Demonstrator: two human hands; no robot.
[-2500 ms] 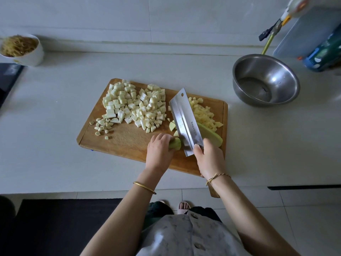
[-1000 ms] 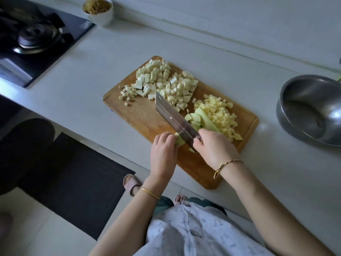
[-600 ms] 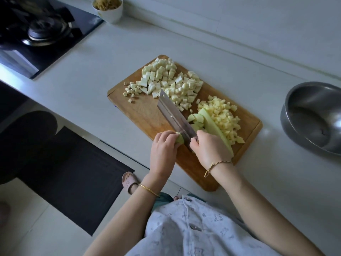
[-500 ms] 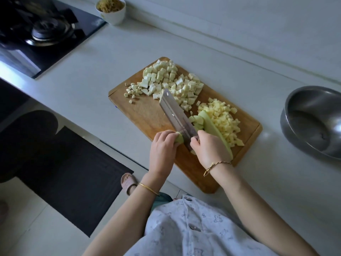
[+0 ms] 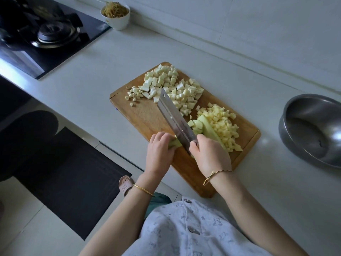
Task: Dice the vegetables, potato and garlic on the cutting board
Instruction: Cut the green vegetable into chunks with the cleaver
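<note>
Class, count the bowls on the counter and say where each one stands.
2. A white bowl stands at the back beside the stove; a steel bowl sits right of the cutting board. None seems hidden.

cutting board (image 5: 145, 115) lies bare left of the cleaver (image 5: 175, 121); diced piles (image 5: 177, 89) crowd its far edge.

Wooden cutting board (image 5: 145, 117), shiny metal cleaver (image 5: 173, 117)

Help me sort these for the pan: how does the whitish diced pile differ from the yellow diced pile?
The whitish diced pile is cut into bigger cubes; the yellow diced pile is finer. The whitish diced pile spreads wider, at the wooden cutting board's far left end; the yellow diced pile is smaller, against the green vegetable. Both lie diced on that board.
</note>
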